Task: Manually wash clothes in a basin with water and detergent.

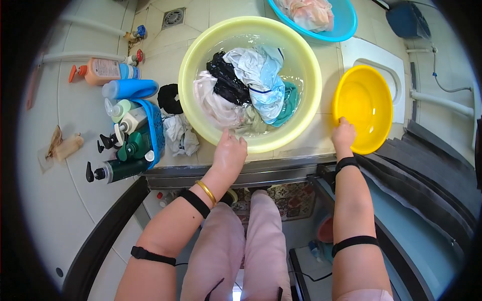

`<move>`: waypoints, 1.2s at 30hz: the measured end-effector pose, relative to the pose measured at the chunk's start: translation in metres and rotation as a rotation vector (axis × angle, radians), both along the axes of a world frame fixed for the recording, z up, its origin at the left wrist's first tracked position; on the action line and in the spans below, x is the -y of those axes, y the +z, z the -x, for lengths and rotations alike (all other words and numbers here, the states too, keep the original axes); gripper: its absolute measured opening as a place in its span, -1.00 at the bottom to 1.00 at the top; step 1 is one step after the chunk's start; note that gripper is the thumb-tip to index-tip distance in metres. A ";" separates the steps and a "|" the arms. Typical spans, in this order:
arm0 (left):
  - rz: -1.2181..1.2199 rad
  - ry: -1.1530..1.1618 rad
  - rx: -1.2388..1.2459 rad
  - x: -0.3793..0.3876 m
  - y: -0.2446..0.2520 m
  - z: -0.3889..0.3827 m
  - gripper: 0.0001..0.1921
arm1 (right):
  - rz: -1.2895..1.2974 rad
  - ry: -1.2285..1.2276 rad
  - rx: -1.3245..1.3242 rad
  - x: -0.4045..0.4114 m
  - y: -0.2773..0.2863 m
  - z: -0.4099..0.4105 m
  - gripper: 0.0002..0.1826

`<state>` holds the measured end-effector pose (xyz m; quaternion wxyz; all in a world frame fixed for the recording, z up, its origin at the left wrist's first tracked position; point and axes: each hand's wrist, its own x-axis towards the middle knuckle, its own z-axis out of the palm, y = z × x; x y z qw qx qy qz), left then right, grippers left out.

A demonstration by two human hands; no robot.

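Observation:
A large pale yellow basin (312, 98) of water stands before me with wet laundry in it. Inside lie a black garment (228, 81), a white and light-blue garment (260, 75), a pale pink cloth (216, 101) and a teal cloth (290, 103). My left hand (229, 152) is over the basin's near rim, fingers bent toward the inside. Whether it grips the rim is hidden; no cloth shows in it. My right hand (343, 135) grips the near left rim of a bright yellow basin (363, 98), which is tilted and shows no contents.
A blue basin (348, 19) with pale cloth stands at the back. On the left are a blue basket (154, 128) of pump bottles, a black scrunchie (169, 98) and crumpled white cloth (179, 135). A squat toilet (350, 52) lies behind the yellow basin; a metal door track (233, 175) runs in front.

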<state>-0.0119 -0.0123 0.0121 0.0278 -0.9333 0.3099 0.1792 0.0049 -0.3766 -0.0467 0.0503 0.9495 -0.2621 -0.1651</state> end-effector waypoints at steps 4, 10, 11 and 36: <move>-0.035 -0.028 -0.011 -0.011 0.009 0.022 -0.70 | -0.113 0.228 0.092 -0.062 0.008 0.009 -0.78; -0.007 -0.003 -0.046 -0.009 0.012 0.042 -0.72 | -0.355 0.181 0.107 -0.110 0.012 0.038 -0.77; 0.005 0.017 -0.047 -0.009 0.012 0.043 -0.74 | -0.406 0.151 0.086 -0.111 0.011 0.042 -0.77; 0.066 0.387 -0.168 0.002 -0.053 -0.069 -0.55 | -0.765 0.200 0.158 -0.170 0.010 -0.064 -0.58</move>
